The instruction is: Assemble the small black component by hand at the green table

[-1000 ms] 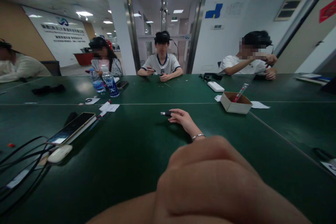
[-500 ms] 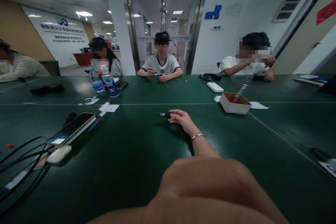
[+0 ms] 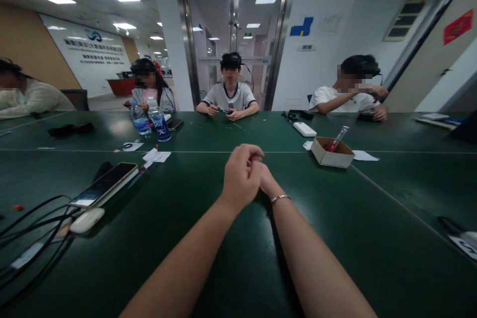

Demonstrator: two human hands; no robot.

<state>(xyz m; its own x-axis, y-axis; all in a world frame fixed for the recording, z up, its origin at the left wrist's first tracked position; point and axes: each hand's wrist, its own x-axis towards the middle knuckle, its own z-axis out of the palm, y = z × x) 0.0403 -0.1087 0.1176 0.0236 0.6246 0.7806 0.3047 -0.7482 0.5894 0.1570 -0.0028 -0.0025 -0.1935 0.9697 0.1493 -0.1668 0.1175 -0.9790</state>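
Observation:
My left hand [image 3: 240,174] is closed, its fingers curled in front of my right hand above the middle of the dark green table [image 3: 179,238]. Against it rests my right hand [image 3: 267,180], a silvery bracelet [image 3: 280,198] on its wrist. My left hand covers most of the right fingers. The short dark rod with a silvery end, seen in the right fingers half a second ago, is now hidden between the hands.
At left lie a phone [image 3: 108,184], a white rounded device [image 3: 87,220] and black cables [image 3: 40,248]. Two bottles [image 3: 160,124] stand beyond, near paper slips [image 3: 158,156]. A small open box [image 3: 333,158] holds a red-and-clear tube [image 3: 339,138] at right. Several people sit opposite.
My left hand has swung from close below the camera out to my right hand and closed there, covering the dark rod. My right hand has stayed about where it was.

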